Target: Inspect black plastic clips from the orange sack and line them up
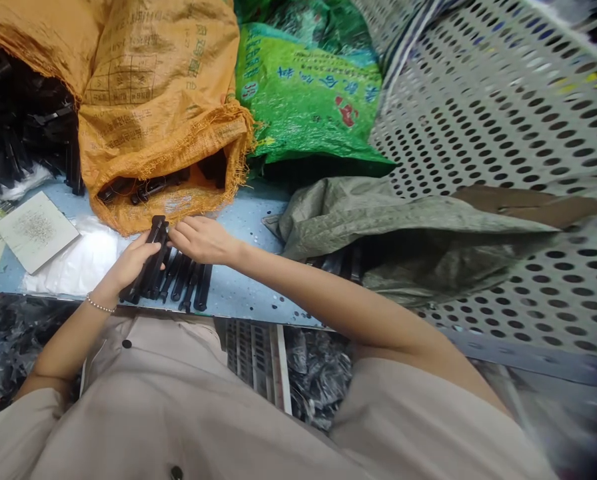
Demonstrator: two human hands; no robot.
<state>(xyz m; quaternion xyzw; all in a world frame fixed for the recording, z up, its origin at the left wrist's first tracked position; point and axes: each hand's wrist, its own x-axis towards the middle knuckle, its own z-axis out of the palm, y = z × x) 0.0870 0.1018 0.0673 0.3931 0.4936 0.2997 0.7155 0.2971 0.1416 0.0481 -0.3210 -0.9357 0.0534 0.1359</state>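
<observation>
My left hand [134, 261] is wrapped round a long black plastic part [151, 257], which leans with its upper end near the orange sack. My right hand [198, 239] is closed with its fingertips at the upper end of that part; whatever it pinches is hidden. Several more black parts [191, 283] lie side by side on the blue table [243, 287], just below my right hand. The orange woven sack [163, 100] lies open right behind my hands, with black pieces inside its mouth.
White plastic bags [86, 260] and a square whitish plate [37, 232] lie at the left. Black parts [23, 127] are heaped behind them. A green sack [308, 93], a grey-green sack [428, 227] and a perforated white crate [503, 113] stand to the right. Below the table edge are bagged black items [318, 373].
</observation>
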